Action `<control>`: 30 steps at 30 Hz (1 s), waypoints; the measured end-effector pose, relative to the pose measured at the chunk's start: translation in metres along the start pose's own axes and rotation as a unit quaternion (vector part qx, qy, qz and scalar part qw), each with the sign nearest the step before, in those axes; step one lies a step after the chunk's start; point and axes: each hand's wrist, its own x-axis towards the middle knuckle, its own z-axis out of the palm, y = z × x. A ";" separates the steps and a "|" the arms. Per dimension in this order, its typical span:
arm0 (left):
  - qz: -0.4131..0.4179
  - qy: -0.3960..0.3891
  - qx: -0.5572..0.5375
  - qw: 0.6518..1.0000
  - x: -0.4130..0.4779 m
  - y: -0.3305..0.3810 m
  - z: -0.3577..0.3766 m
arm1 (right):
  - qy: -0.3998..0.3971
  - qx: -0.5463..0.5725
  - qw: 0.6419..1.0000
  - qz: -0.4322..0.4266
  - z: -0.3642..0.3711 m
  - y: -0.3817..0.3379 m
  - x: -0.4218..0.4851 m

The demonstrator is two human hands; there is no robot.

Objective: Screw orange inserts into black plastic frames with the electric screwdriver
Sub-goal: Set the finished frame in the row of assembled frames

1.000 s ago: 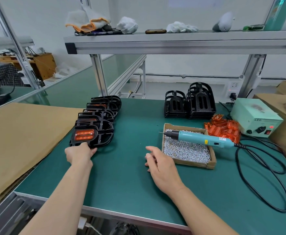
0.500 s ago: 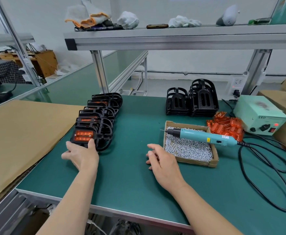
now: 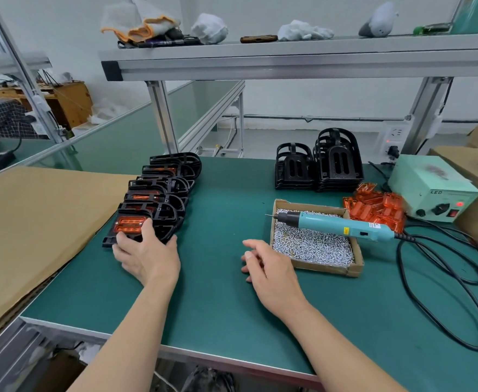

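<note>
We are clamping our left grip [image 3: 144,256] on the nearest black frame [image 3: 164,219] at left, our empty right grip [image 3: 271,267] resting fingers apart, nearer the electric screwdriver [image 3: 336,225] lying crosswise rightward, bit pointing left.

Both bare forearms reach forward from the bottom edge, the left one angled inward. The left hand [image 3: 147,257] lies palm down over the near end of the nearest black frame [image 3: 162,222], fingers curled onto its top and thumb pressed to its right edge, gripping it. The right hand [image 3: 270,268] lies palm down, well to the right of that frame and apart from it, its fingers relaxed, loosely bent and holding nothing.
</note>
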 end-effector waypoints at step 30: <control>0.001 0.010 0.032 0.999 0.032 -0.008 0.012 | 0.007 0.022 1.000 0.007 0.001 0.004 0.002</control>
